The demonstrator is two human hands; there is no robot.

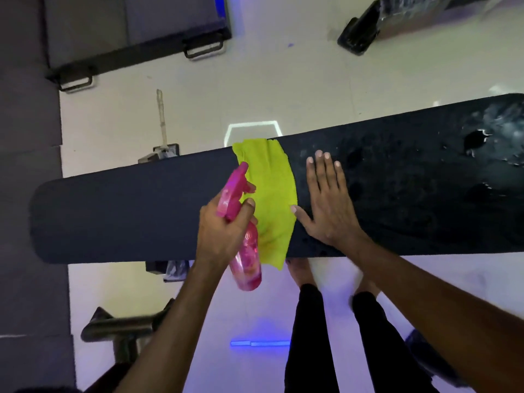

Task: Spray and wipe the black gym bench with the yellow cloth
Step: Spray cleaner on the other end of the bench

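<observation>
Overhead, left hand (224,231) grip closed round pink spray bottle (246,251), right hand (326,205) flat, grip open, on black bench (127,211) beside yellow cloth (269,194)

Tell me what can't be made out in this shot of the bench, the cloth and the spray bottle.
Head view:
- black bench: right end cut off by the frame edge.
- yellow cloth: partly covered by the pink spray bottle and left hand.
- Bottle neck: hidden inside that grip.
- Bench frame: hidden under the pad.
- right hand: palm contact unseen.

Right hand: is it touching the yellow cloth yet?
Apart. The head view shows the right hand flat on the bench, with a thin strip of black between its thumb and the cloth.
</observation>
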